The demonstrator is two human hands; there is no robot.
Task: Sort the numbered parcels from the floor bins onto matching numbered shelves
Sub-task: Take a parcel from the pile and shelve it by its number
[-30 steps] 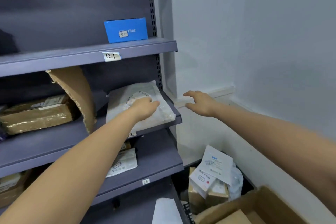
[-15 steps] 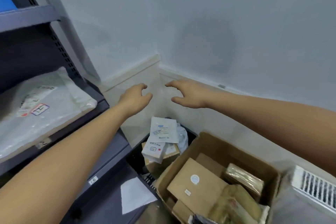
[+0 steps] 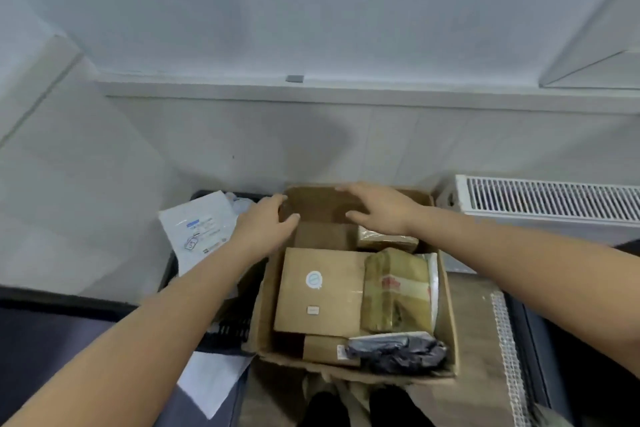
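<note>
Plenty left to sort: the cardboard box [image 3: 446, 288] on the floor is packed with parcels, a flat brown one [image 3: 322, 291] on top, none picked. Left hand [image 3: 266, 225] and right hand [image 3: 377, 206] hover over its far end, grip wide, empty. Box walls crowd them; above is free.

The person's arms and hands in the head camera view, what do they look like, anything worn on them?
Both forearms are bare right up to the picture's edge: no sleeves show. The left hand and the right hand wear no gloves, and no watch, bracelet or ring shows on the wrists and fingers in view. The picture is slightly blurred, so small marks could not be told.
</note>
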